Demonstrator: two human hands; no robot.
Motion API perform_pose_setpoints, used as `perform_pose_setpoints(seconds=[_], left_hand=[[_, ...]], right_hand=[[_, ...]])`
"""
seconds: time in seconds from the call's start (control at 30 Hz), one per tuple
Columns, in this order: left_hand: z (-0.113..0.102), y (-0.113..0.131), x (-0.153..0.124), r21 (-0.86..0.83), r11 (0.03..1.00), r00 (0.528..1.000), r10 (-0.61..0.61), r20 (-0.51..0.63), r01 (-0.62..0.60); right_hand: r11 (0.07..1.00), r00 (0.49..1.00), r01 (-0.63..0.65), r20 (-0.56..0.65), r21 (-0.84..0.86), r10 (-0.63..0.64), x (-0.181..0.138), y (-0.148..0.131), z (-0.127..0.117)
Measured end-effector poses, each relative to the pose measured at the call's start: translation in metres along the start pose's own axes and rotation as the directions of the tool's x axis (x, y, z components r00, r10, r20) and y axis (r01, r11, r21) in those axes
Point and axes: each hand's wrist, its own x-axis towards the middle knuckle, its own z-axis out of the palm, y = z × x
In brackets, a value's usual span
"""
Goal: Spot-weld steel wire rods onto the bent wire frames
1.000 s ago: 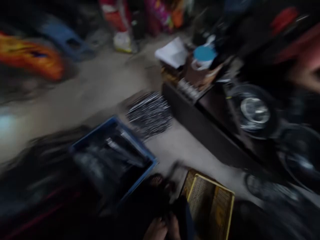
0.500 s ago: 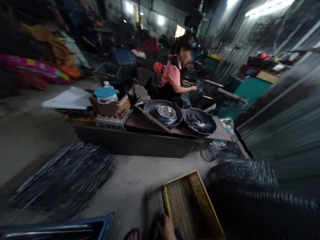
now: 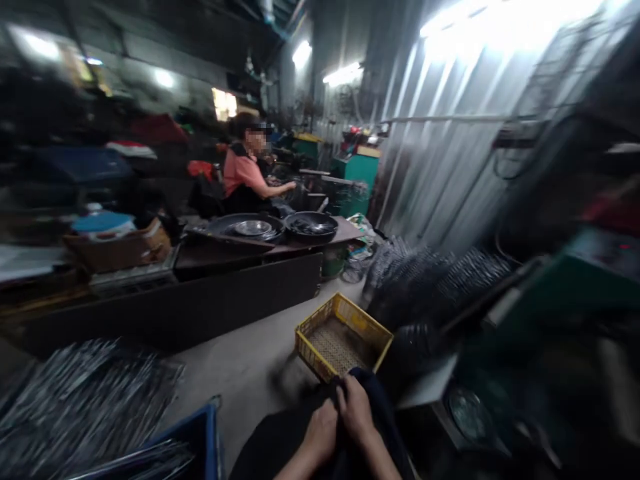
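Observation:
Both of my hands are close together low in the middle of the view, over the dark cloth (image 3: 280,433) that covers my legs. My left hand (image 3: 321,427) is closed, with its fingers curled down against the cloth; whatever lies in its grip is hidden. Just to its right, my right hand (image 3: 356,403) is closed on a fold of the dark cloth near the knee. Beyond the hands, a yellow plastic crate (image 3: 387,341) with a woven-looking bottom sits on the floor, apart from both hands.
Bundles of thin dark wire (image 3: 85,400) and a blue bin (image 3: 213,440) lie at left. A low bench (image 3: 345,230) bears two black pans (image 3: 310,227). Behind it sits a co-worker (image 3: 240,170). More wire pieces (image 3: 430,273) and a green machine (image 3: 550,320) stand at right.
The view has swung right and up. One hand was at the yellow crate's near edge; now both hands are together on the dark cloth, and the crate appears farther off.

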Motion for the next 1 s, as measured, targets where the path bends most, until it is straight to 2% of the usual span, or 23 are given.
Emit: perform_pose_setpoints(seconds=[0.07, 0.13, 0.2, 0.27, 0.43, 0.53, 0.63, 0.83, 0.9, 1.0], left_hand=[[-0.012, 0.006, -0.027, 0.146, 0.988, 0.999, 0.045, -0.007, -0.044], [-0.026, 0.008, -0.041, 0.246, 0.964, 0.995, 0.102, 0.018, -0.103], [-0.037, 0.01, -0.045, 0.343, 0.931, 0.992, 0.126, 0.024, -0.126], [-0.045, 0.012, -0.044, 0.436, 0.89, 0.991, 0.132, 0.036, -0.134], [-0.05, 0.016, -0.04, 0.575, 0.795, 0.981, 0.133, 0.144, -0.192], [-0.045, 0.016, -0.036, 0.585, 0.776, 0.969, 0.148, 0.197, -0.237], [-0.041, 0.014, -0.028, 0.578, 0.774, 0.962, 0.153, 0.225, -0.259], [-0.042, -0.004, -0.009, 0.528, 0.797, 0.953, 0.2, 0.226, -0.292], [-0.043, -0.013, 0.0, 0.483, 0.829, 0.957, 0.202, 0.209, -0.281], [-0.045, -0.023, 0.015, 0.429, 0.871, 0.963, 0.157, 0.22, -0.24]], right_hand=[[1.0, 0.998, -0.005, -0.069, 0.0, 0.005, -0.065, 0.0, -0.033], [1.0, 0.995, 0.015, -0.093, -0.022, -0.017, -0.121, -0.003, -0.062], [1.0, 0.988, 0.006, -0.156, -0.031, -0.011, -0.162, -0.009, -0.087], [0.999, 0.968, -0.027, -0.252, -0.021, 0.021, -0.188, -0.018, -0.111], [0.992, 0.901, -0.105, -0.429, -0.074, 0.063, -0.231, -0.042, -0.171], [0.976, 0.878, -0.191, -0.463, -0.103, 0.123, -0.257, -0.05, -0.192], [0.949, 0.873, -0.284, -0.445, -0.134, 0.199, -0.28, -0.054, -0.192], [0.882, 0.844, -0.456, -0.37, -0.117, 0.388, -0.3, -0.063, -0.173], [0.875, 0.833, -0.47, -0.383, -0.111, 0.399, -0.3, -0.067, -0.183], [0.853, 0.781, -0.498, -0.51, -0.158, 0.362, -0.291, -0.07, -0.211]])
